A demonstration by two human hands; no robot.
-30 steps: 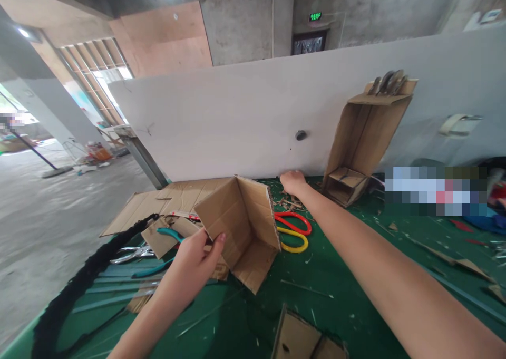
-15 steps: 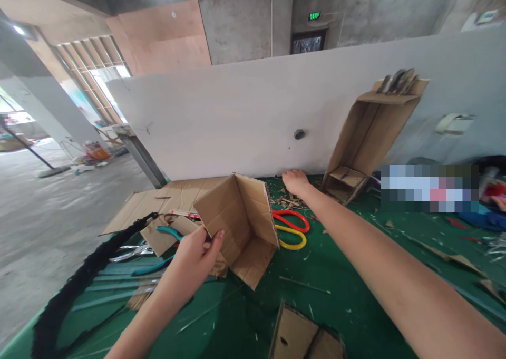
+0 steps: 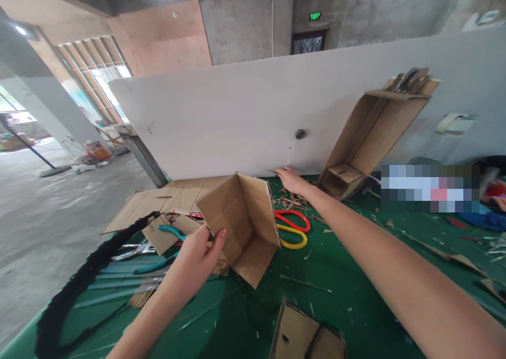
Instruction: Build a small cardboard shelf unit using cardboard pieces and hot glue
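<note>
My left hand (image 3: 205,251) is closed on the edge of a folded cardboard piece (image 3: 241,222), thumb on its inner face. The piece stands open like a box corner above the green table. Further back, near the white partition, my right hand (image 3: 290,178) pinches a thin, stick-like object (image 3: 269,169); its exact kind is too blurred to tell. Cardboard scraps (image 3: 292,200) lie below this hand. Scissors with one red and one yellow handle (image 3: 296,238) lie beside the cardboard piece, their blades hidden behind it.
A tall cardboard holder (image 3: 371,132) leans against the white partition (image 3: 221,122). Teal-handled pliers (image 3: 152,267), translucent strips (image 3: 114,285) and a black fuzzy cord (image 3: 87,269) lie at left. Another cardboard piece (image 3: 296,327) is at the near edge of the green table (image 3: 245,322).
My right hand has shifted slightly left and lifted, and the thin stick-like object now shows in its fingers. My left hand keeps its hold on the cardboard piece.
</note>
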